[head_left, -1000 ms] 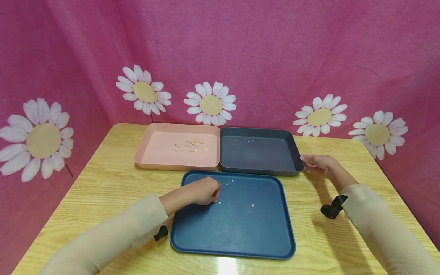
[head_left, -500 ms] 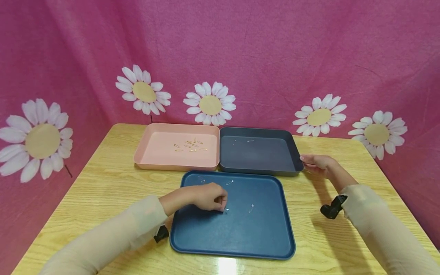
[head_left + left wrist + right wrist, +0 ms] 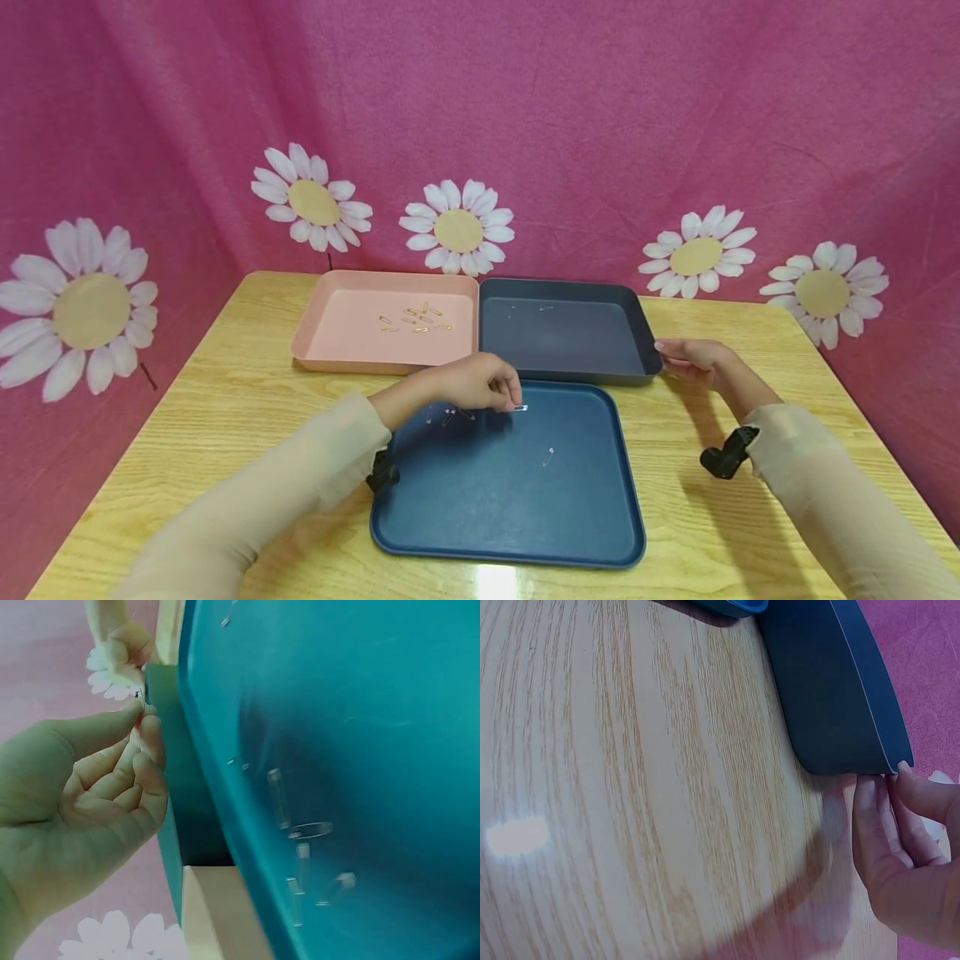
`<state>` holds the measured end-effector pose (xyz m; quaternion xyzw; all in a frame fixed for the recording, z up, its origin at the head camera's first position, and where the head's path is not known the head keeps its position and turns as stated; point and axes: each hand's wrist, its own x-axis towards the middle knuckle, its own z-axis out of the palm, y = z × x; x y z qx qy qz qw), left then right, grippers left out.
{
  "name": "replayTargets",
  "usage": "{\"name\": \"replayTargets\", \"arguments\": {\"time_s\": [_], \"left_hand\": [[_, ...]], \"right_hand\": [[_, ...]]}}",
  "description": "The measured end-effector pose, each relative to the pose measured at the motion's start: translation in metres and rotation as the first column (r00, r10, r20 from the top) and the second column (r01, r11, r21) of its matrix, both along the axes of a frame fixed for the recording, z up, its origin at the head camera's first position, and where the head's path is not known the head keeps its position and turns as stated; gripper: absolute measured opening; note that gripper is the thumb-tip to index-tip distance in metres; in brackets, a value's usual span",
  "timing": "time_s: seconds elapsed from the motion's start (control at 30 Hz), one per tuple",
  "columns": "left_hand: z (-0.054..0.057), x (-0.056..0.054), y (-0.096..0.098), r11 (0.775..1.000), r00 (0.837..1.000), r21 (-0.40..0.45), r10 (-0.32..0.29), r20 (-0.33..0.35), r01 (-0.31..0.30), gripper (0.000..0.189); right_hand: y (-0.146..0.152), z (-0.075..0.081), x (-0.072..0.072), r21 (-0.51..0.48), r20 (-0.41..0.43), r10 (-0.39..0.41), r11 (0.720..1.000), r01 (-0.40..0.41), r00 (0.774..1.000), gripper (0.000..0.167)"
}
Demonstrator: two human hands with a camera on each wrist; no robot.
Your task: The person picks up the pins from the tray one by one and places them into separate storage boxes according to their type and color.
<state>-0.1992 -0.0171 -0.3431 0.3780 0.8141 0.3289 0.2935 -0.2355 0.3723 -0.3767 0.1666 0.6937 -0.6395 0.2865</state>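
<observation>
White glare marks the glossy table [image 3: 225, 433]; the left wrist view blurs.

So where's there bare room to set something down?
Blue tray: bare between the lone silver pin and the near rim. Dark tray: bare from its few pins to the near wall. Crowded: silver pins by the left hand, gold pins in the pink tray, whose left is bare.
</observation>
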Motion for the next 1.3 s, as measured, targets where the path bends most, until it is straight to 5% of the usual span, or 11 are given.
{"name": "replayTargets", "arguments": {"time_s": [0.13, 0.3, 0.4, 0.63, 0.8, 1.0, 1.17, 1.3], "left_hand": [[0.008, -0.018, 0.011, 0.999, 0.999, -0.012, 0.044, -0.033, -0.044, 0.011], [0.016, -0.047, 0.026, 0.992, 0.990, -0.048, 0.110, -0.087, -0.115, 0.011], [0.023, -0.065, 0.036, 0.984, 0.980, -0.095, 0.138, -0.145, -0.153, 0.013], [0.036, -0.100, 0.057, 0.941, 0.953, -0.191, 0.246, -0.178, -0.278, 0.017], [0.031, -0.117, 0.058, 0.906, 0.941, -0.271, 0.281, -0.186, -0.324, 0.020], [0.021, -0.126, 0.049, 0.872, 0.932, -0.328, 0.331, -0.150, -0.363, 0.025], [0.019, -0.118, 0.037, 0.914, 0.945, -0.245, 0.300, -0.131, -0.324, 0.027], [0.020, -0.101, 0.027, 0.939, 0.951, -0.158, 0.294, -0.092, -0.305, 0.026]], "right_hand": [[0.000, 0.000, 0.001, 0.012, -0.002, 0.007, 1.000, -0.007, 1.000, 0.014], [-0.001, -0.001, 0.001, 0.068, -0.004, 0.020, 0.997, -0.020, 1.000, 0.059], [0.000, -0.001, 0.001, 0.094, -0.008, 0.033, 0.995, -0.033, 0.999, 0.059], [-0.002, -0.001, -0.003, 0.114, -0.007, 0.053, 0.992, -0.052, 0.999, 0.068], [-0.008, 0.000, -0.005, 0.133, -0.017, 0.076, 0.988, -0.074, 0.997, 0.069], [-0.010, 0.001, -0.006, 0.120, -0.046, 0.083, 0.990, -0.077, 0.995, 0.069], [-0.005, 0.003, -0.004, 0.114, -0.033, 0.051, 0.992, -0.047, 0.998, 0.068], [-0.001, 0.002, -0.001, 0.117, -0.010, 0.014, 0.993, -0.012, 1.000, 0.067]]}}
